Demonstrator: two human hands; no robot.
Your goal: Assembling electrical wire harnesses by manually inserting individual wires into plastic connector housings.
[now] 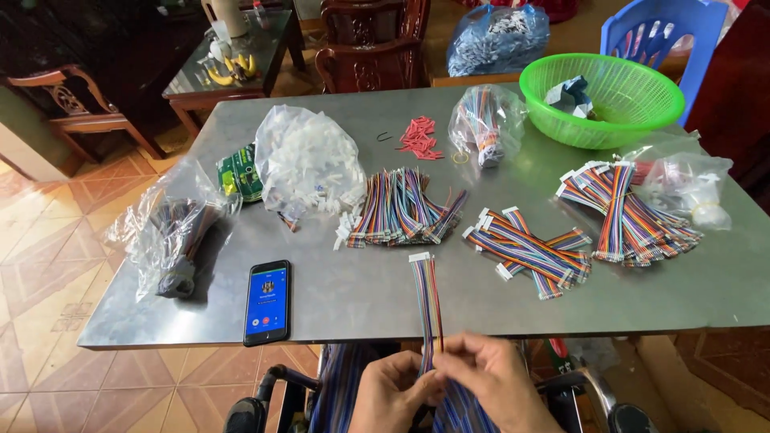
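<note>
Broadly, a grey metal counter (337, 305) fills the view, carrying everything else. Largest on it: a green plastic basket (634, 120) at the far right corner; a clear bag of white connector housings (305, 164) left of centre; a bag of dark cable bundles (172, 232) at the left edge. Then three heaps of rainbow ribbon cables: a fanned one at centre (405, 212), a crossed stack (529, 248) to its right, a larger pile (630, 212) further right beside a clear bag (690, 188). Smaller: a bagged cable roll (481, 120), a smartphone (267, 302) with lit blue screen near the front edge, and a scatter of small red pieces (419, 136). One ribbon cable (427, 301) runs from its white connector on the counter over the front edge to the hands. Left hand (393, 393) and right hand (493, 381) meet below the edge, both sets of fingers pinched closed on that cable's lower end, above more cables in the lap. Risks, as judged: a hard tug could drag the connector off the counter; the phone sits close enough to the edge to be knocked off by a forearm; loose cables in the lap could tangle or slide to the floor.
</note>
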